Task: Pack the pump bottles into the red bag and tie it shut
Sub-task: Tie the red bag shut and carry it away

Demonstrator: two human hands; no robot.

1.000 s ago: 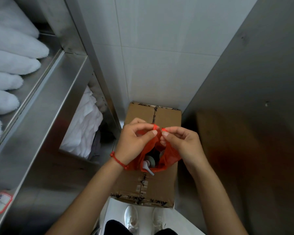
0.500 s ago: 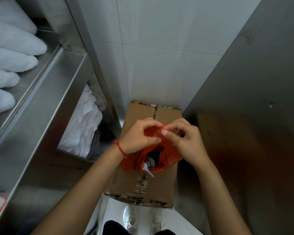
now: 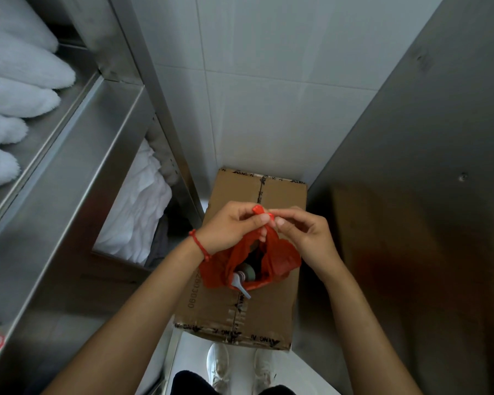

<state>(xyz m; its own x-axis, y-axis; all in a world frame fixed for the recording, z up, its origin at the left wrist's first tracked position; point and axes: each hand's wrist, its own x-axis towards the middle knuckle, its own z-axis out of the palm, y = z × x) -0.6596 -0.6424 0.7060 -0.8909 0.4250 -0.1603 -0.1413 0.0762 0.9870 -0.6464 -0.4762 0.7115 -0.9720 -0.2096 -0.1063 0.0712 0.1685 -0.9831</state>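
A red plastic bag [image 3: 280, 259] rests on top of a sealed cardboard box [image 3: 271, 309]. Inside it I see pump bottles, one with a grey pump head [image 3: 239, 282] whose spout sticks out over the bag's near edge. My left hand [image 3: 230, 228] and my right hand [image 3: 305, 233] meet above the bag, each pinching one of the bag's handle strips [image 3: 264, 214]. The strips are crossed between my fingertips. The bag's mouth below them still gapes, and the bottles' bodies are mostly hidden by the plastic.
A steel shelf unit [image 3: 77, 155] fills the left side, with rolled white towels [image 3: 15, 101] on top and folded white linen [image 3: 137, 206] lower down. A steel panel [image 3: 428, 172] closes the right side, a tiled wall stands behind the box, and my white shoes [image 3: 218, 366] are below it.
Both hands have lifted slightly and drawn the red handle strips together above the bag, crossing them at my fingertips. The bag and box have stayed where they were.
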